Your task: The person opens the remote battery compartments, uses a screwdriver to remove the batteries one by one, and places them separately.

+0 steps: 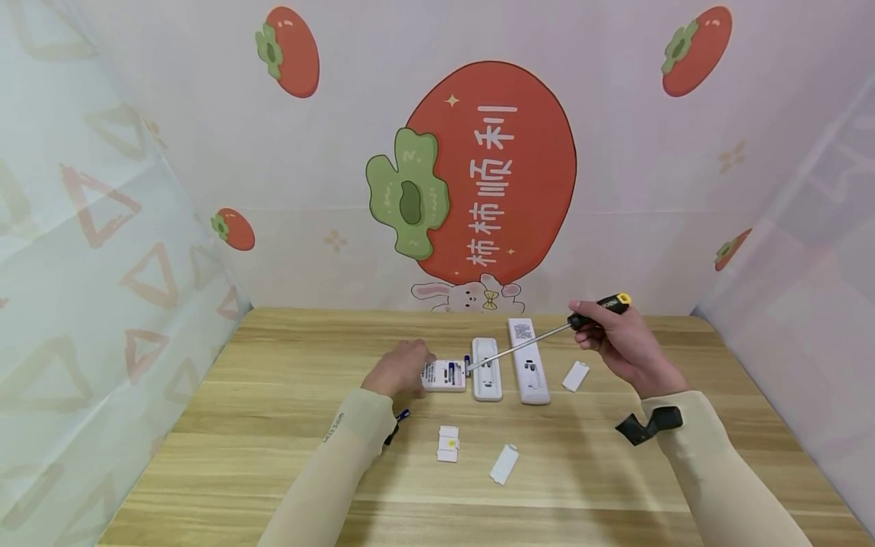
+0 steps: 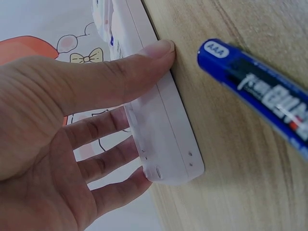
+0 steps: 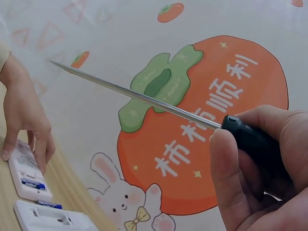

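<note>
My left hand (image 1: 402,368) holds a small white remote control (image 2: 159,110) at its edges, thumb on one side and fingers on the other. Its battery bay is uncovered, and a blue battery (image 1: 451,373) lies inside. Another blue battery (image 1: 468,365) is just off the remote's right end. A blue AAA battery (image 2: 260,86) appears close up in the left wrist view. With curled fingers my right hand (image 1: 629,346) grips a screwdriver (image 3: 144,98) by its black handle. In the head view the shaft slants down leftward over two other remotes, its tip by the battery; contact cannot be told.
Two more white remotes, a short one (image 1: 487,387) and a long one (image 1: 536,384), lie with bays uncovered. Loose covers lie on the wooden table (image 1: 273,456): one (image 1: 576,376) at right, two nearer, a wide one (image 1: 447,444) and a narrow one (image 1: 504,464). Papered walls stand behind and beside.
</note>
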Motion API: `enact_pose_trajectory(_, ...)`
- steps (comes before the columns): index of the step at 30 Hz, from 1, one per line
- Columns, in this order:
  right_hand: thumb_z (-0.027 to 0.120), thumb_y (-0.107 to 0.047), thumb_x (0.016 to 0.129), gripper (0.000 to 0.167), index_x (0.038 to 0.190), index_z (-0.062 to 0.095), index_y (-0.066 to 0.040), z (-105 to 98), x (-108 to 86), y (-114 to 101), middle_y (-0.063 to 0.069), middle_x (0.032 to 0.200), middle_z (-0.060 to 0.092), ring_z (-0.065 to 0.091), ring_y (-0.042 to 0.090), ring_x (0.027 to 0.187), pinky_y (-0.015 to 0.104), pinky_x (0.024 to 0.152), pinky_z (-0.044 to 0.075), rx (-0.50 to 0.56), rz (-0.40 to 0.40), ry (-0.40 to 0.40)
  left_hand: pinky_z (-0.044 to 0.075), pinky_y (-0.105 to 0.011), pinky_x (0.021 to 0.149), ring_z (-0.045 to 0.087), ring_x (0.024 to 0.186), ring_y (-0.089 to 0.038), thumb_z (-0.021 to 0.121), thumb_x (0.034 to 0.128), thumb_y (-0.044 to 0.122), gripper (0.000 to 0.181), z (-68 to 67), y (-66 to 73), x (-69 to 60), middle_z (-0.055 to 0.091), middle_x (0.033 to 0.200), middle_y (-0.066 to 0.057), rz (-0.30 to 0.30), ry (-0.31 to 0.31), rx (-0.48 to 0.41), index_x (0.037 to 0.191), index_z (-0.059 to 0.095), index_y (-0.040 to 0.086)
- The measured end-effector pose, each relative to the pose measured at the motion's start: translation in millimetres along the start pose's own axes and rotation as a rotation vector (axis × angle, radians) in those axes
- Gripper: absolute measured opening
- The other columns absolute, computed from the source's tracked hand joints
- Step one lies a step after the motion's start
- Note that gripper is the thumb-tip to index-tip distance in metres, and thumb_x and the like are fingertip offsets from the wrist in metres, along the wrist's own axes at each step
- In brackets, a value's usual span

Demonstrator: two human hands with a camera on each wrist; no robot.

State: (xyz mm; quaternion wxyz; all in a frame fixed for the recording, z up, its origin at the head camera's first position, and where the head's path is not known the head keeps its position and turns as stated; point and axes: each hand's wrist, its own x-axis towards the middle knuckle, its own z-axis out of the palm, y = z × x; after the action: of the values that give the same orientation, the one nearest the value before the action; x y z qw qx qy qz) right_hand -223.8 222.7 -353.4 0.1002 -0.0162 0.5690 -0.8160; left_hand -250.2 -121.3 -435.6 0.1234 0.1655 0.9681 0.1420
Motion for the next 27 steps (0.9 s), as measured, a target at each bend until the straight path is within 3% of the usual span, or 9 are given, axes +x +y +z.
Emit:
enact_pose_trajectory(13,0.058,-0.005,0.103,0.021,0.089,0.073,-0.003,-0.2,-1.2,0.8,0.009,0.077,0.066,0.065,0.012,0.059,0.019,0.056,0.055,0.062,0.001,-0.074,0.05,-0.044,0.095,0.056,0.104,-0.025,0.092,0.0728,0.006,0.056,0.4,-0.7,0.9,0.064,0.117,-0.005,0.013,0.01,0.036,0.125,0.073,0.01)
enact_pose_trajectory(27,0.06,-0.002,0.101,0.018,0.084,0.069,-0.003,5.3,2.1,5.9,0.009,0.08,0.064,0.067,0.013,0.062,0.021,0.06,0.058,-0.001,-0.01,-0.072,0.049,-0.047,0.101,0.056,0.114,-0.028,0.091,0.0747,0.008,0.057,0.1,0.5,-1.0,0.063,0.124,-0.007,0.006,-0.002,0.053,0.128,0.071,0.01)
